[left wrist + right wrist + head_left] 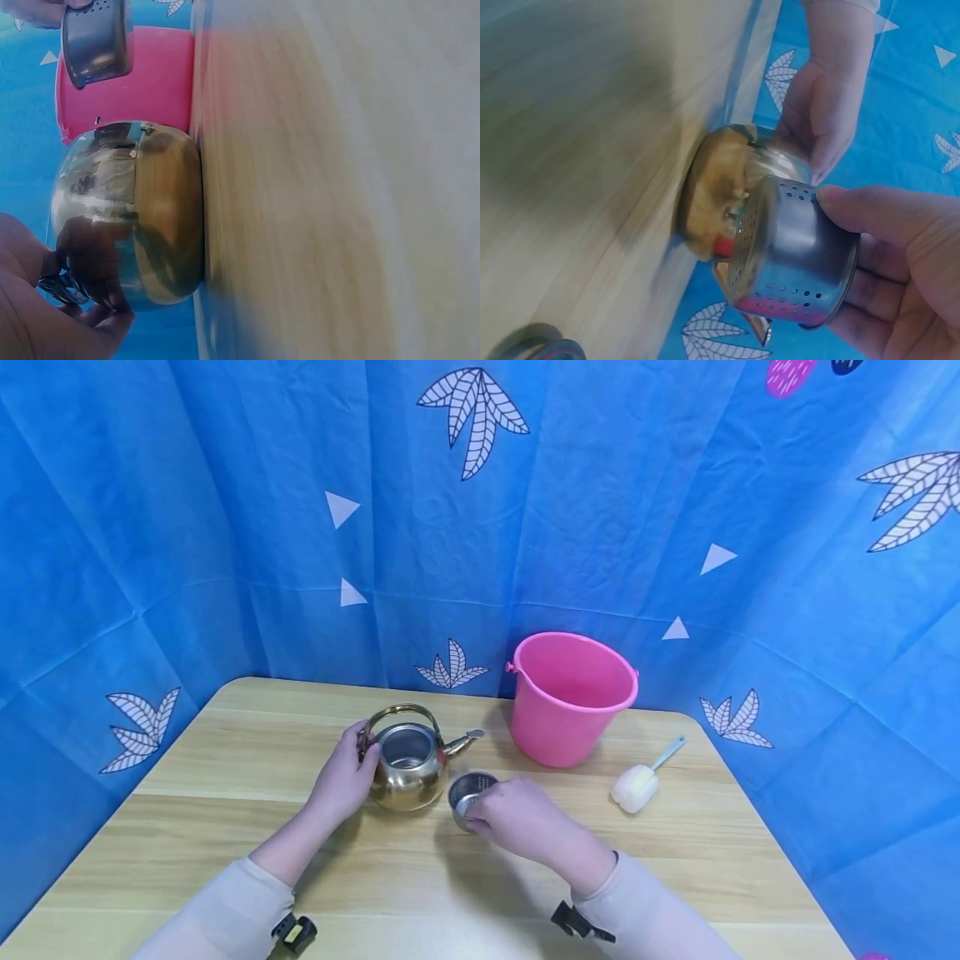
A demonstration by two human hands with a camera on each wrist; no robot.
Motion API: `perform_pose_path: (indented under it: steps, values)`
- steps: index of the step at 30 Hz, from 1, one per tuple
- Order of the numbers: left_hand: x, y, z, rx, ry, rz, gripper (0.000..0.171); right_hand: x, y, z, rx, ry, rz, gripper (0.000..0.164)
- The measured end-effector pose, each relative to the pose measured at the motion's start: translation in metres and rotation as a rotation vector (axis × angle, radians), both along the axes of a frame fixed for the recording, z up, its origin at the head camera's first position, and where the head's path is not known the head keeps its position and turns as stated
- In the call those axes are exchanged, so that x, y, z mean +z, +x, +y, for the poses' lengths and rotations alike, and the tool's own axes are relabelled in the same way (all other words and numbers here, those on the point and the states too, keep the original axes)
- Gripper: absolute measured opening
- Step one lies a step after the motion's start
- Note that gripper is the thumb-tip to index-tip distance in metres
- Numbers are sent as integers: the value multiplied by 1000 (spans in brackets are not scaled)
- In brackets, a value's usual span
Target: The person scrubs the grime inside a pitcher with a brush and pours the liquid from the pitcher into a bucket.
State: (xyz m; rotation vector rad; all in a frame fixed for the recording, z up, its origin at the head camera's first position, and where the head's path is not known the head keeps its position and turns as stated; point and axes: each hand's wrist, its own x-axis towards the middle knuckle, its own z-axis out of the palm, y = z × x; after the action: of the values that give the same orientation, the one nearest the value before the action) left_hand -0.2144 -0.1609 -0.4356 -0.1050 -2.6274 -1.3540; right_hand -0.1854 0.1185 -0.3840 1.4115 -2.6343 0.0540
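A gold-coloured metal teapot (408, 781) stands lidless on the table, its arched handle upright and its spout pointing right. My left hand (348, 777) grips it at the left side, by the foot of the handle; the left wrist view shows fingers (112, 326) against its shiny body. Just right of the teapot, my right hand (517, 822) holds a perforated steel tea strainer (799, 247) by its rim, thumb on the outer wall. Its opening faces up in the head view. In the left wrist view the strainer (97, 45) hangs raised off the tabletop.
Behind and to the right stands a pink bucket (558, 727). A white sponge brush (636, 787) with a pale blue handle lies farther right. A blue patterned curtain (442, 527) borders the wooden table (225, 827). Part of a round dark object (544, 349) shows low in the right wrist view.
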Motion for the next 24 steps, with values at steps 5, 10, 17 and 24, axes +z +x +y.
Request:
perform_pose_path:
  steps: [5, 10, 17, 24]
  values:
    - [-2, 0, 0, 0, -4, 4, 55, -4, 1, 1, 3, 29, 14, 9]
    - [-3, -1, 0, 0, -8, 11, 55, -7, 2, 2, -4, 48, 19, 11]
    - [-3, -1, 0, -1, -5, 17, 55, -10, 3, 4, -17, 62, -14, 14]
    - [-2, 0, 0, -2, 2, 19, 55, -14, 4, 4, -9, 78, -1, 9]
